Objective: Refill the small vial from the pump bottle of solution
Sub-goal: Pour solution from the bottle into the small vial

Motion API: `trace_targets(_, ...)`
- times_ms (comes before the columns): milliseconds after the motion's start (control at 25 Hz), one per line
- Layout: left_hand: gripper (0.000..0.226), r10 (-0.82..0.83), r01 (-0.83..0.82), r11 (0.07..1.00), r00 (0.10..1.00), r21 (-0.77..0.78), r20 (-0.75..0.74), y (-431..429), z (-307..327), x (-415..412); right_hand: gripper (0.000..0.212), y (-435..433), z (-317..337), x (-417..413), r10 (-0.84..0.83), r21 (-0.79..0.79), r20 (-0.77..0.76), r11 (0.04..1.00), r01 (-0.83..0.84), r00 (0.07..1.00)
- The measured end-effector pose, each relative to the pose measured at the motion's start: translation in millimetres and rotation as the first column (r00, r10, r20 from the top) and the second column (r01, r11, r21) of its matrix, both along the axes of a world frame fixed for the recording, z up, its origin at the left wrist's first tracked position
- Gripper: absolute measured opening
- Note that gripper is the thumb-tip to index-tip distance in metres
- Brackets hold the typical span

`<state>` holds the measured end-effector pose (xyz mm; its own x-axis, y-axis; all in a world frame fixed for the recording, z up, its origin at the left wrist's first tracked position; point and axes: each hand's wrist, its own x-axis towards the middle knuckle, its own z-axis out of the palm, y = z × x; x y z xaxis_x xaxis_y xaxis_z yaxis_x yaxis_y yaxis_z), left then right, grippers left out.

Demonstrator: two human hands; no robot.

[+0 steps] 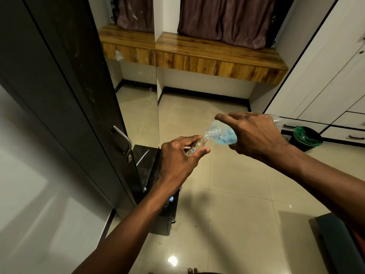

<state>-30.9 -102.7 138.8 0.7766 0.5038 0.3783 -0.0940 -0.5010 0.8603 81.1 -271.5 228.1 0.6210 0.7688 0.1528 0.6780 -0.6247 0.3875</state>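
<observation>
Head view, looking down over a tiled floor (237,194): the left hand (177,155) grips a small clear vial (195,146) between thumb and fingers, its open mouth tilted up to the right. The right hand (254,133) is wrapped around a larger clear bottle (221,134) of blue solution, tipped over so its threaded neck meets the vial's mouth. No pump head is visible on it. To pour well, the two mouths should likely stay touching, the bottle tipping slowly so nothing spills; the vial's fill level cannot be read.
</observation>
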Motion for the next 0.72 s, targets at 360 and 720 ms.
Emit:
trace_targets(360,0.043,0.000,0.000,1.000,1.000,0.002,-0.002,-2.3,0.2,-1.3,0.086,-3.1,1.9,-2.2,0.004,0.004,0.002,1.000,-0.004,1.000)
trace_targets(720,0.043,0.002,-0.002,1.000,1.000,-0.001,0.010,-2.8,-0.2,-2.5,0.081,-2.8,4.7,-4.5,0.008,0.008,0.008,1.000,-0.008,1.000)
